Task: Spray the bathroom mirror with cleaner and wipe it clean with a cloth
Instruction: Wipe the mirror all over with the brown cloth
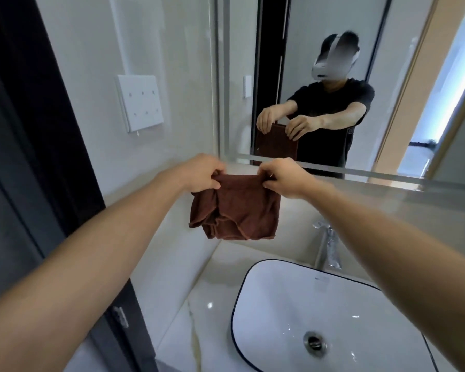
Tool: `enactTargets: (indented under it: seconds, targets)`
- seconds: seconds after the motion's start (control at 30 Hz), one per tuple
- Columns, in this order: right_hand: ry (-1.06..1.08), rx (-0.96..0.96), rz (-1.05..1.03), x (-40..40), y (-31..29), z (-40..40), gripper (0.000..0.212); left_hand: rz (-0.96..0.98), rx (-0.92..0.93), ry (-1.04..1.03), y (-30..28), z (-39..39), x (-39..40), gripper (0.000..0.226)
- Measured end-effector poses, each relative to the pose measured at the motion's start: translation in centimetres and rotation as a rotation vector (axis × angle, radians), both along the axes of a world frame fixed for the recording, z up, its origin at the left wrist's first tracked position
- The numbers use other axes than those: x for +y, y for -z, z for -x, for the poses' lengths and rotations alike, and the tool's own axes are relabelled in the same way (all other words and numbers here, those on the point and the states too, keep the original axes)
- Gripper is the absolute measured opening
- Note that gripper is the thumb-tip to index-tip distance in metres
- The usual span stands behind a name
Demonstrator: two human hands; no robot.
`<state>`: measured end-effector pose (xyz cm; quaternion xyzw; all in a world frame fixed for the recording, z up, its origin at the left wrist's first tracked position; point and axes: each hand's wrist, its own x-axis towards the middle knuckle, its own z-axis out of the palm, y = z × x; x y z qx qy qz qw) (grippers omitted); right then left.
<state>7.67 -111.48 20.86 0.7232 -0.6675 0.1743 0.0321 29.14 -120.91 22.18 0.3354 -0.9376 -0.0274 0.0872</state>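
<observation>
Door frame (24,157): dark, at far left. Switch plate (141,103): white, on the wall beside the mirror. Left hand (203,174): fingers curled, pinching the cloth's upper left corner. Cloth (239,210): brown, bunched, hanging between both hands above the counter (199,304), in front of the mirror's lower edge. Right hand (282,181): pinching the upper right corner. Mirror (320,36): reflects the person. Tap (329,242): chrome, behind the sink (279,304)
</observation>
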Motion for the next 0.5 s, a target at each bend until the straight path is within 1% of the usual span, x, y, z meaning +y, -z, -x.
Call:
enactTargets:
  seconds: [0.07,0.3,0.4,0.5]
  targets:
    - [0.009,-0.044,-0.049,0.7,2.5,-1.0,0.02,-0.006,-0.048,-0.023,2.3,-0.7,1.2,0.021]
    - [0.006,-0.17,-0.277,2.6,12.4,-6.0,0.028,-0.145,-0.285,-0.085,10.0,-3.6,3.3,0.022]
    - [0.004,-0.208,-0.325,2.8,14.7,-7.2,0.029,-0.144,-0.356,-0.08,12.4,-4.3,3.4,0.024]
    - [0.018,-0.212,-0.344,2.9,15.7,-8.0,0.029,-0.141,-0.371,-0.073,13.9,-5.0,3.2,0.024]
